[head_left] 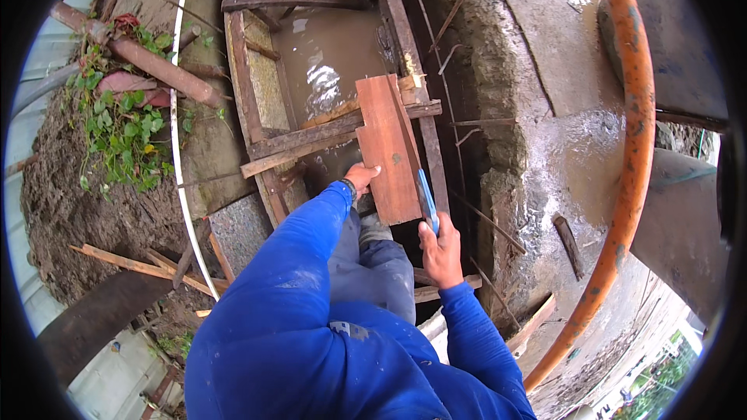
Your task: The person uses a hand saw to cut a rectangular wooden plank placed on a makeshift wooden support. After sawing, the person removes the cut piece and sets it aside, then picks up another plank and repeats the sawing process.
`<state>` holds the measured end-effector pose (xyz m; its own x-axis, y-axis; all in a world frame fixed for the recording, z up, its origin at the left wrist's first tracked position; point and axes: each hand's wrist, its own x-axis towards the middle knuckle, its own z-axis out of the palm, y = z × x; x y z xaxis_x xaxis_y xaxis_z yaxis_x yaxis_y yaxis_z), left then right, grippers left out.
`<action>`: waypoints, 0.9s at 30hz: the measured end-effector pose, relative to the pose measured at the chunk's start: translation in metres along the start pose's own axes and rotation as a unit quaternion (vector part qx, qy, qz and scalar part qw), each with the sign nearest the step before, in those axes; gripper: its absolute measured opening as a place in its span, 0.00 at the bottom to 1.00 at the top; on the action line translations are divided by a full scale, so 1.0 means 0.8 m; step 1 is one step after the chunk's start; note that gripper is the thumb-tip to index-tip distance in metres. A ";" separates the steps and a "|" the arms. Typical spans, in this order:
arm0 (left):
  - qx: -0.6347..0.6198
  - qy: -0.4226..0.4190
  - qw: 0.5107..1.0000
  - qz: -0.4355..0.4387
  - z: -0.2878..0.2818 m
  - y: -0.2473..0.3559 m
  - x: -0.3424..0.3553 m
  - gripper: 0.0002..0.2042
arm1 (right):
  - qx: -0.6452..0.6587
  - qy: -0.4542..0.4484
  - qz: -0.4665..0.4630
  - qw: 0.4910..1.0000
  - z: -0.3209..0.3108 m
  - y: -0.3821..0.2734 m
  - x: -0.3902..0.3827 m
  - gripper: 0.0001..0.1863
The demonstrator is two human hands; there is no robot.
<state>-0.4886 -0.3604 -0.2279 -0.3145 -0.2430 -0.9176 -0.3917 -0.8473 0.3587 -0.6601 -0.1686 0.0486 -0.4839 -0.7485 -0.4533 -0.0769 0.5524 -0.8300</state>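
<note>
My left hand point(362, 177) grips the lower left edge of a reddish-brown board point(387, 148), which rests over the wooden formwork frame point(327, 128). The board has a stepped left edge and a long split or cut near its right side. In my right hand point(440, 250) is a long blue tool point(425, 190), apparently a saw, held against the board's right edge; its exact type is unclear. My legs point(385, 272) are below the board, inside the trench.
Muddy water point(311, 47) fills the framed trench, with rebar along its right side. An orange pipe point(632, 78) curves down the right, near large grey pipes point(673, 225). On the left are a rusty pipe point(159, 68), plants, a white conduit point(180, 47) and scrap timber point(124, 260).
</note>
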 end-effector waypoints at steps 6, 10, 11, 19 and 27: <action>-0.035 0.005 0.998 0.052 0.035 -0.016 0.011 0.24 | -0.083 0.006 -0.045 0.996 0.037 -0.018 0.070 0.11; -0.110 0.053 0.988 0.095 0.035 -0.041 0.027 0.21 | -0.085 -0.005 -0.046 0.995 0.072 -0.035 0.099 0.11; -0.073 0.073 0.990 0.095 0.038 -0.043 0.028 0.21 | -0.093 -0.009 -0.034 0.995 0.077 -0.037 0.103 0.11; -0.020 0.042 0.995 0.085 0.033 -0.030 0.024 0.22 | -0.148 -0.023 -0.042 0.988 0.093 -0.051 0.130 0.11; 0.098 0.000 0.995 0.014 0.006 -0.019 0.045 0.25 | -0.151 -0.030 0.020 0.988 0.096 -0.083 0.136 0.12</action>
<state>-0.4983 -0.3540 -0.2653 -0.3277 -0.2656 -0.9067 -0.5442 -0.7314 0.4109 -0.6405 -0.3152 0.0296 -0.4400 -0.7396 -0.5094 -0.3200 0.6591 -0.6806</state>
